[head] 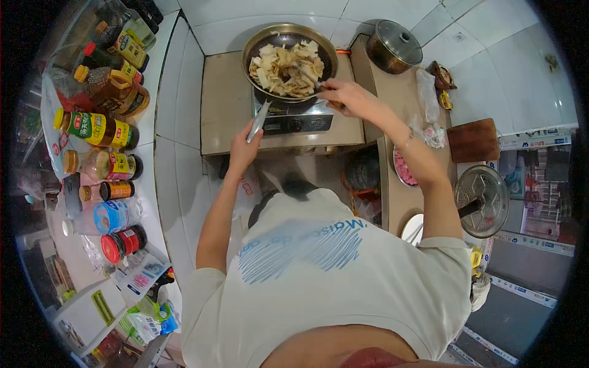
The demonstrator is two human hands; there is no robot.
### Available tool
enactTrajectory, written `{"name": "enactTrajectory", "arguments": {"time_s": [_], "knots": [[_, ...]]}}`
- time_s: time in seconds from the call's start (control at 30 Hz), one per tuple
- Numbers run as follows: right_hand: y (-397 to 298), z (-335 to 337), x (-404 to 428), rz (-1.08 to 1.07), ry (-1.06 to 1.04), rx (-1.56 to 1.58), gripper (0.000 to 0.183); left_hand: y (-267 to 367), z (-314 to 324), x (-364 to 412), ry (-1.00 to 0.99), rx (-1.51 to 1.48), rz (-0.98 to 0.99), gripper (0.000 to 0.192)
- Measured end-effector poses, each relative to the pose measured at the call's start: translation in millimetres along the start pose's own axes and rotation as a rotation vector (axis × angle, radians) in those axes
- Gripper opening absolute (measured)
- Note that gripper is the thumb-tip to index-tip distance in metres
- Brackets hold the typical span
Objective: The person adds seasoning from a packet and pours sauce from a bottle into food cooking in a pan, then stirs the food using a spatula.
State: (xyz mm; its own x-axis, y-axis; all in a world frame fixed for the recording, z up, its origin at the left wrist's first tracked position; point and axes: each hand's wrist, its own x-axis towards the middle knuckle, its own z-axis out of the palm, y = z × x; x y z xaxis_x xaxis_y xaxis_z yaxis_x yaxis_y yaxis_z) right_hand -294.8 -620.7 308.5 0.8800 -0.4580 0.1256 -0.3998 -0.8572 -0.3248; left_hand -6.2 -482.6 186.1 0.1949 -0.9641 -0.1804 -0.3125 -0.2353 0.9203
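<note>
A wide wok sits on a gas stove with pale, thin slices of food spread inside it. My left hand is closed around the wok's metal handle, on the near side. My right hand grips a cooking spatula by its wooden handle. The spatula's far end reaches into the slices, where it is partly hidden and a little blurred.
Sauce and oil bottles line the left ledge. Right of the stove stand a lidded pot, a bowl of pink minced meat, a white plate and a wooden cutting board. A glass lid is near my right elbow.
</note>
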Motion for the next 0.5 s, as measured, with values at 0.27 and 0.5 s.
{"name": "enactTrajectory", "arguments": {"time_s": [0.27, 0.5], "knots": [[-3, -23, 26, 0.029, -0.050, 0.026, 0.029, -23, 5, 3, 0.068, 0.093, 0.104, 0.049], [36, -72, 79, 0.418, 0.466, 0.102, 0.041, -12, 10, 13, 0.130, 0.150, 0.181, 0.045]]}}
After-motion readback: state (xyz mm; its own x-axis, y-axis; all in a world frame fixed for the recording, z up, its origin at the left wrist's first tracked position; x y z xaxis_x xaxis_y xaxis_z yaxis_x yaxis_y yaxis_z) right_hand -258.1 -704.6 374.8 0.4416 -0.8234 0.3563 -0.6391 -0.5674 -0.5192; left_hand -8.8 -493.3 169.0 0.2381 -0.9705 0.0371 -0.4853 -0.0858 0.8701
